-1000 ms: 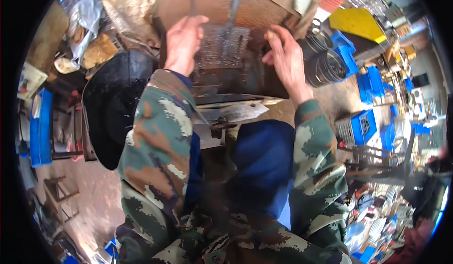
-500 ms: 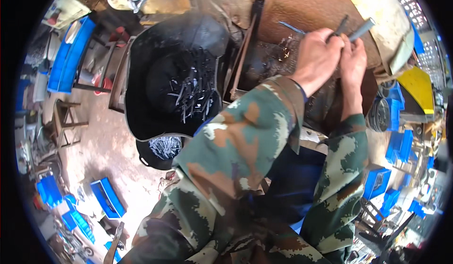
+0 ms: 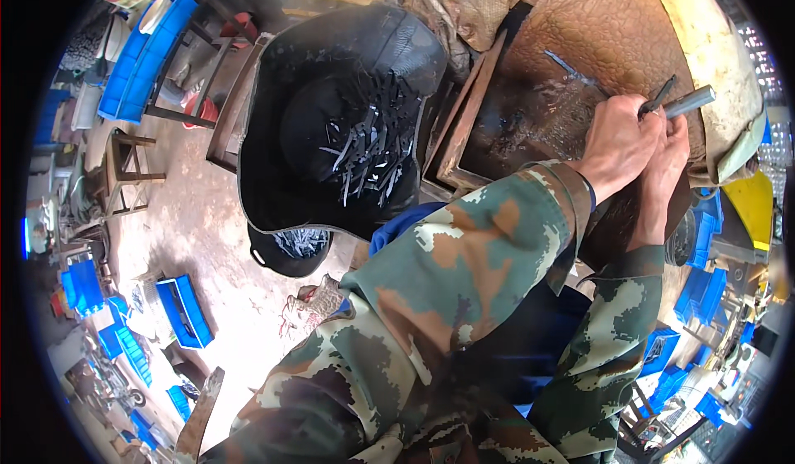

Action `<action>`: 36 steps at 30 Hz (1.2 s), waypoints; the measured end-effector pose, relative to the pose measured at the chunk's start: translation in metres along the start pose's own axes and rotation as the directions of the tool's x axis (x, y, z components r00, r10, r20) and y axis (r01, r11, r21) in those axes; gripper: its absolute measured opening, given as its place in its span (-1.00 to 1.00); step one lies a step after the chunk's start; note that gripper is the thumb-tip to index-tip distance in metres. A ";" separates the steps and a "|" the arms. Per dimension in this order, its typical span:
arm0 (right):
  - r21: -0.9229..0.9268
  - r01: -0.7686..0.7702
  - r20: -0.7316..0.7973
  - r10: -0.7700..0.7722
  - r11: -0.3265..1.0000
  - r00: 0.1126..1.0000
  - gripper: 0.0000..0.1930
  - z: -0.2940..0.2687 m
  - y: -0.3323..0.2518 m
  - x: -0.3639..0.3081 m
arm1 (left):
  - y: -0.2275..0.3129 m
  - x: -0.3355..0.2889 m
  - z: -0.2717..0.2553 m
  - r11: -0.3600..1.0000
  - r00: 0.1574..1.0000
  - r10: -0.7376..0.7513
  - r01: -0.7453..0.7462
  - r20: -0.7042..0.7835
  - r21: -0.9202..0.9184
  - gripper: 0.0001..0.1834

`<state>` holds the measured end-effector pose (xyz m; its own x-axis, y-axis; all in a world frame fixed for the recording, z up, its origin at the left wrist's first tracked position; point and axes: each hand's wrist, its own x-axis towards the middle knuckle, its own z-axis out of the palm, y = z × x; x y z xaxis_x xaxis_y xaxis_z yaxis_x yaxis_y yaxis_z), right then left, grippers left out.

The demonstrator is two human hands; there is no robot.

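- Left hand (image 3: 621,142): closed on a dark strip (image 3: 660,94), over the right side of the tray (image 3: 460,144).
- Right hand (image 3: 665,151): just beside it, fingers curled around a grey rod (image 3: 694,100), whose end points right, away from the tray.
- Blue-grey piece (image 3: 570,66): in the tray's far part.
- Black tub (image 3: 286,186): left of the tray, holding loose strips (image 3: 370,153).
- Bucket (image 3: 267,258): nearer the person, left of the tray.

Cluttered workshop, by looks. Large black flared tub (image 3: 281,178) is holding thin dark metal-looking strips (image 3: 377,153); smaller round black bucket (image 3: 277,261) is holding greyish ones. Long blue plastic bins (image 3: 132,74) are standing around, plain brown wooden stool (image 3: 141,177) among them. Scuffed pale-brown floor (image 3: 190,186) is showing.
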<state>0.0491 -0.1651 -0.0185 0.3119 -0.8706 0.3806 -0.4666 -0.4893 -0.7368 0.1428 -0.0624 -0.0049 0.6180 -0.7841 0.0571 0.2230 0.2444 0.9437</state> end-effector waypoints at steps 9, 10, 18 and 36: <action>0.030 0.031 0.012 -0.032 0.999 0.999 -0.71 -0.005 0.018 0.005 | -0.003 -0.002 0.002 0.999 1.000 0.018 -0.017 0.023 -0.045 -0.72; 0.032 0.033 0.013 -0.033 0.999 0.999 -0.71 -0.003 0.016 0.004 | -0.004 -0.002 0.000 0.999 0.999 0.026 -0.025 0.025 -0.045 -0.71; 0.039 0.053 -0.031 -0.052 0.998 0.998 -0.69 0.003 0.010 0.004 | 0.001 -0.002 -0.005 1.000 0.999 0.027 -0.027 0.028 0.008 -0.70; 0.258 -0.131 0.063 0.119 0.957 0.991 -0.77 0.009 -0.022 -0.023 | 0.002 -0.013 -0.031 0.896 0.970 0.233 -0.241 0.069 0.372 -0.71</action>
<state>0.0596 -0.1339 -0.0154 0.3057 -0.9175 0.2546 -0.2737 -0.3407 -0.8994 0.1589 -0.0342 -0.0142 0.5997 -0.7429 0.2975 -0.2300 0.1960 0.9532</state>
